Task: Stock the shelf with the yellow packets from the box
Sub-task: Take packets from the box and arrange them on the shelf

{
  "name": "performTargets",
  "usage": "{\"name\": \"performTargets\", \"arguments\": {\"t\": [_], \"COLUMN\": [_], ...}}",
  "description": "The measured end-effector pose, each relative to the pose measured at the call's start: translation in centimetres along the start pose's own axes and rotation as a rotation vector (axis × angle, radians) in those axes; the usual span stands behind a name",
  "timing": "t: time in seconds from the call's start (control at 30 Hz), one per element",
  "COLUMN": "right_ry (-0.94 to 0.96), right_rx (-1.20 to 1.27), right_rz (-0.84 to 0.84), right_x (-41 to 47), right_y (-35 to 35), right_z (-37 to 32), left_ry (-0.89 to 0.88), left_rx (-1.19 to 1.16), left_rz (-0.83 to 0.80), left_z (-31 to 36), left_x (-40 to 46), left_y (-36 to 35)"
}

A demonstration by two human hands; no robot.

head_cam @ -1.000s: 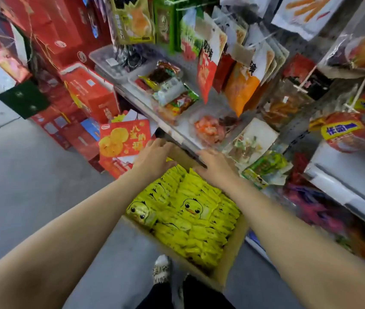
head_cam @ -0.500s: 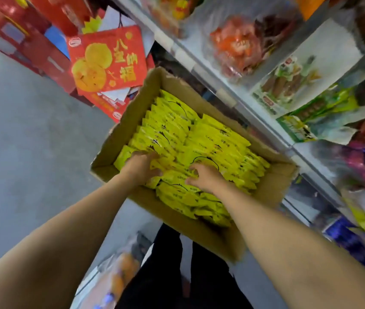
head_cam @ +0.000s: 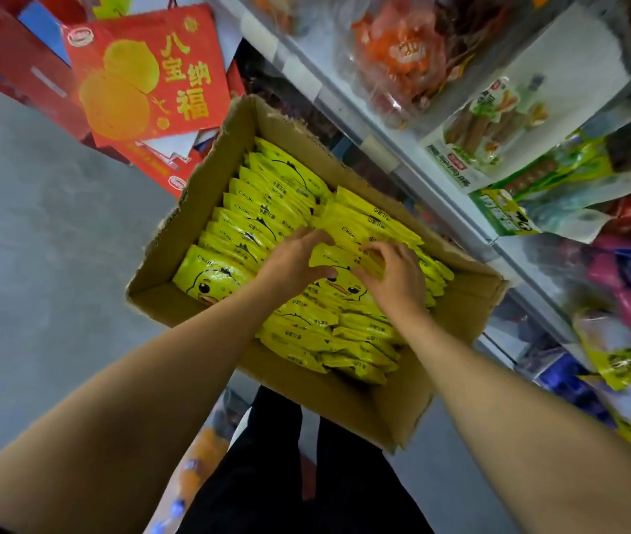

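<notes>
Head view looks down on the yellow packets (head_cam: pixel 267 210), which stand on edge in tight rows inside the cardboard box (head_cam: pixel 348 402), so that each shows only its top seam and a sliver of the duck print. Both your hands are in the middle of them: your left hand (head_cam: pixel 291 260) has its fingers curled round the top edge of a packet in the near rows, thumb beneath, while your right hand (head_cam: pixel 395 275) pinches the packets just beside it, fingertips dug between them. That pairing, I'd judge, is to gather a bundle at once (single packets would be slow). How many each hand holds is hard to tell, since the fingers cover the seams. The box sits low in front of your legs, close against the shelf (head_cam: pixel 391 148), likely to keep the carry short. On the shelf lie clear snack bags (head_cam: pixel 402 59); a red gift box (head_cam: pixel 144 75) leans beyond the carton.
</notes>
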State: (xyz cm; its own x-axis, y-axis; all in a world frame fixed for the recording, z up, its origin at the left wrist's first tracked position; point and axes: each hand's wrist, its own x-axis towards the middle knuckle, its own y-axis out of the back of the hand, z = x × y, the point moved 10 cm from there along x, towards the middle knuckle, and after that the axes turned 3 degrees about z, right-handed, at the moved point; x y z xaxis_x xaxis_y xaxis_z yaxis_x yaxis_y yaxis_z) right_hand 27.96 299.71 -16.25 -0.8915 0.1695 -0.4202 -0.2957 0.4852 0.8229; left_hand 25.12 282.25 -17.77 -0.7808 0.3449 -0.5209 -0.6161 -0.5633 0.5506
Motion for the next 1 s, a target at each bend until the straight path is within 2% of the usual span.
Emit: {"name": "performTargets", "arguments": {"t": [0.2,0.43,0.53,0.63,0.8,0.9,1.0], "right_ry": [0.012,0.019,-0.016,-0.033,-0.058,-0.019,-0.041], "right_rx": [0.001,-0.050,-0.032,0.013,-0.024,-0.065,0.017], "right_rz": [-0.010,-0.002,-0.020,-0.035,0.001,0.079,0.114], "right_x": [1.0,1.2,1.6,1.3,-1.6,-3.6,-5.3], "right_y": [0.2,-0.3,-0.3,0.5,4.3,8.0,11.4], "right_z": [0.2,0.3,0.4,0.2,0.2,-0.2,0.5], "left_ry": [0.038,-0.034,0.024,0.063,0.123,0.133,0.168], "left_rx": [0.288,0.025,-0.012,-0.054,-0.141,-0.177,-0.179], "left_rz": [-0.150,-0.138,-0.191,-0.173,-0.145,-0.208,-0.283], "left_z": [-0.6,-1.7,-2.1,-1.6,-0.3,1.7,3.5], "left_x": [0.1,-2.8,-3.9,-4.8,-6.7,-8.6,-10.0], "left_y": [-3.4,-5.1,-4.2,-2.4,-0.9,-0.9,-1.0]}}
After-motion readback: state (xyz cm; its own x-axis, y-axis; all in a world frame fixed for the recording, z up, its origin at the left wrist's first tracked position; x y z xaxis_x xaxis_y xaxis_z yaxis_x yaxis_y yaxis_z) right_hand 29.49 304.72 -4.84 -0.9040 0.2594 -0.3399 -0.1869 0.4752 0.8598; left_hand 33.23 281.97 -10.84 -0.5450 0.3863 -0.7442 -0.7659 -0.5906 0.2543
